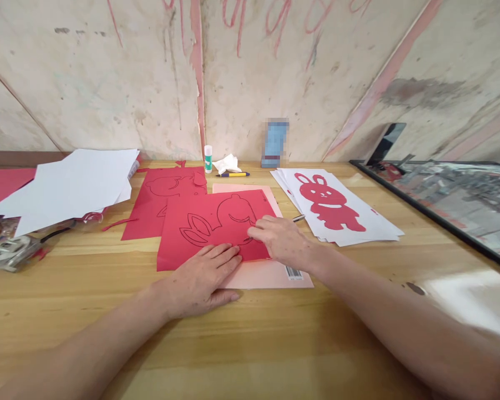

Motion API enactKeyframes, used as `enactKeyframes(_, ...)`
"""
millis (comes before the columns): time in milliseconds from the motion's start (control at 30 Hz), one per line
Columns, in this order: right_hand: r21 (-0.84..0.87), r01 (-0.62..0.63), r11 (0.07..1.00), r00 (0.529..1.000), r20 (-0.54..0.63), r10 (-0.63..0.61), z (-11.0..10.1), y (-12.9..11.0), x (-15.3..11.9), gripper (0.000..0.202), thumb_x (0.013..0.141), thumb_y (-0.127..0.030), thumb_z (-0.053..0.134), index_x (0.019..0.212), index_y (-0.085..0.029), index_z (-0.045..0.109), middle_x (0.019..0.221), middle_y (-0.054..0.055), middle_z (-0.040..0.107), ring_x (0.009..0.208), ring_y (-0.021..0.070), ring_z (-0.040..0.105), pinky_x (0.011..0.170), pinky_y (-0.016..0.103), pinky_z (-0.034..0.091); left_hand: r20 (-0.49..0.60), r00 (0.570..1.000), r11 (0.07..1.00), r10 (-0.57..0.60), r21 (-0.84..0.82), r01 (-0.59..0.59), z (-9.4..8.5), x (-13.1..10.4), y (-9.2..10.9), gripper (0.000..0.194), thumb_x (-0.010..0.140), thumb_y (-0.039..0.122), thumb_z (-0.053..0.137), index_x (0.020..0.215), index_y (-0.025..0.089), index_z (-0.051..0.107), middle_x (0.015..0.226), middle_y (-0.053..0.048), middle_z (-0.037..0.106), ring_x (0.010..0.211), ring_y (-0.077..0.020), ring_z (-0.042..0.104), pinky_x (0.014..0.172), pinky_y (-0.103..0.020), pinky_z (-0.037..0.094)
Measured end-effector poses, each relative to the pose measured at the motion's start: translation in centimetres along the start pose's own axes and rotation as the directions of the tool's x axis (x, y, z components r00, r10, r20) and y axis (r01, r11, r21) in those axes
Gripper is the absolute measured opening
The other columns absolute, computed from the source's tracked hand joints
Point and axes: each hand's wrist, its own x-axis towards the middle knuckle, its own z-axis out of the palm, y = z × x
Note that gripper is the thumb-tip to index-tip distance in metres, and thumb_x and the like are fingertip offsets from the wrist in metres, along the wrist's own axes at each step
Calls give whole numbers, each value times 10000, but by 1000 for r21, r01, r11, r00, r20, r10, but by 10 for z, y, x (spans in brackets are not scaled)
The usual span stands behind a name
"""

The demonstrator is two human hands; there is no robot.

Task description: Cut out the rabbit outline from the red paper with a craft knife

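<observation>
My left hand lies flat, fingers stretched out, on the lower edge of a red paper sheet with a rabbit outline in black lines. My right hand is closed in a pinch around a slim silver craft knife, whose back end shows past the knuckles. Its tip is mostly hidden by the fingers, close to the outline at the sheet's right side. Beneath the sheet lies a pale pink board with a barcode label.
A second red sheet with outlines lies left, near white papers. Behind stand a glue stick, a crumpled tissue, a yellow-blue pen and a blurred blue object. Right is a red rabbit cutout on white paper.
</observation>
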Motion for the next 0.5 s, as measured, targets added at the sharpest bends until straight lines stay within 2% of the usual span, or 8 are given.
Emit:
enactKeyframes(167,-29,49,998,993,-103,-52,17,4,0,290,740,32,420,826,-169,611,715,36,561,698,152,416,578,273,247,-41,999,1000,23,-8,-23,5,-1,-3,617,938,528,332,1396,114,339,1439,-147,372,1326,-298,323,1056,-470,293)
enactKeyframes(500,-42,70,997,986,-150,-75,22,8,-7,283,726,26,427,804,-170,615,695,34,551,681,151,400,570,280,223,-57,998,999,29,-13,-30,5,1,-3,596,932,504,376,1392,127,341,1428,-144,390,1319,-301,333,1046,-481,309)
